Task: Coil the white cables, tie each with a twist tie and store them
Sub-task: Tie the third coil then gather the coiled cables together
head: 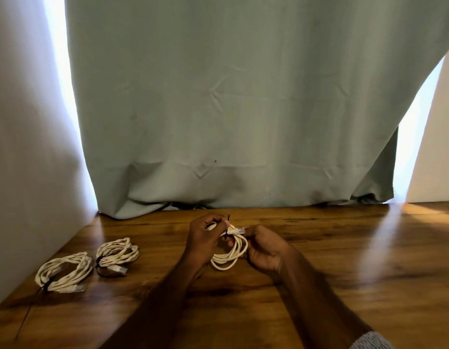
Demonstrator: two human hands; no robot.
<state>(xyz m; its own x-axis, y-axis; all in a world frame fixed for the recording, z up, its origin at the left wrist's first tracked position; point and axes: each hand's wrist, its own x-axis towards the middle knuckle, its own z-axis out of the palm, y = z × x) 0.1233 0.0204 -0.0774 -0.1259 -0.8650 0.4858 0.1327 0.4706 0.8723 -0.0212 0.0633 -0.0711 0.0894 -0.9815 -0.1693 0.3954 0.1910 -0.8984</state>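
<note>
While our left hand (205, 238) pinches the black twist tie (228, 227), our right hand (265, 250) grips the coiled white cable (231, 258) above the wooden table (344, 248). Two tied coils (92, 265) lie near its left edge.

You will find no words, numbers, labels or signs to read here. The white cables (229, 250), the black tie (227, 229), the wooden counter (344, 260) and the green curtain (231, 109) all look plain, with no writing on them.
</note>
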